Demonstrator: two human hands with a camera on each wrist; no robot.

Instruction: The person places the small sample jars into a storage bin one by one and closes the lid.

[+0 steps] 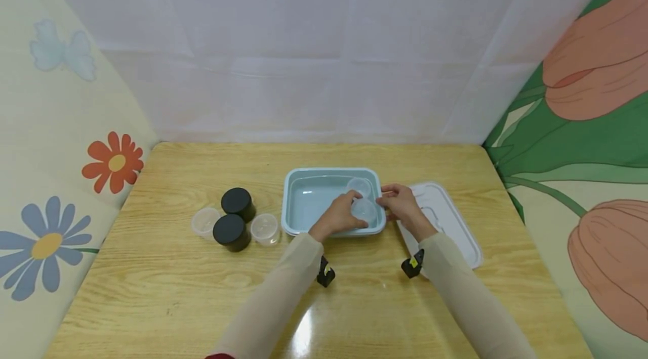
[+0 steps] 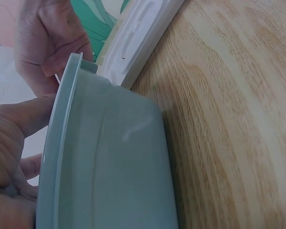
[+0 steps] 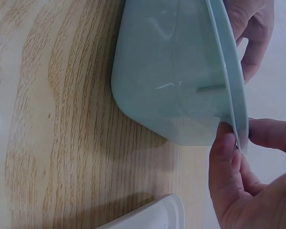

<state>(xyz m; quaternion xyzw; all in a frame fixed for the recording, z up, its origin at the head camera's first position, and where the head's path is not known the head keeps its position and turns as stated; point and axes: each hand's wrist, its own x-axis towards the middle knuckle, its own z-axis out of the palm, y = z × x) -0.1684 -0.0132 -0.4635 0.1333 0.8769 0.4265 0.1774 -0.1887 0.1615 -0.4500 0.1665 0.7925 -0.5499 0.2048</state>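
A light blue rectangular plastic tub (image 1: 311,198) stands on the wooden table. Reaching over its near edge, my left hand (image 1: 338,215) holds a small clear round plastic cup (image 1: 363,211) between thumb and fingers, inside the tub's right end. Just behind it in the tub is a second clear cup (image 1: 359,184). My right hand (image 1: 402,202) pinches the tub's right rim (image 3: 238,105), thumb on the inner side and fingers under the outer lip. In the left wrist view the tub's wall (image 2: 128,157) hides the held cup.
A white lid (image 1: 455,227) lies on the table at the right, partly under my right forearm. Left of the tub are two round black-topped jars, one behind (image 1: 237,203) and one in front (image 1: 231,232), flanked by clear cups (image 1: 205,221) (image 1: 265,229). A white cloth (image 1: 314,55) hangs behind.
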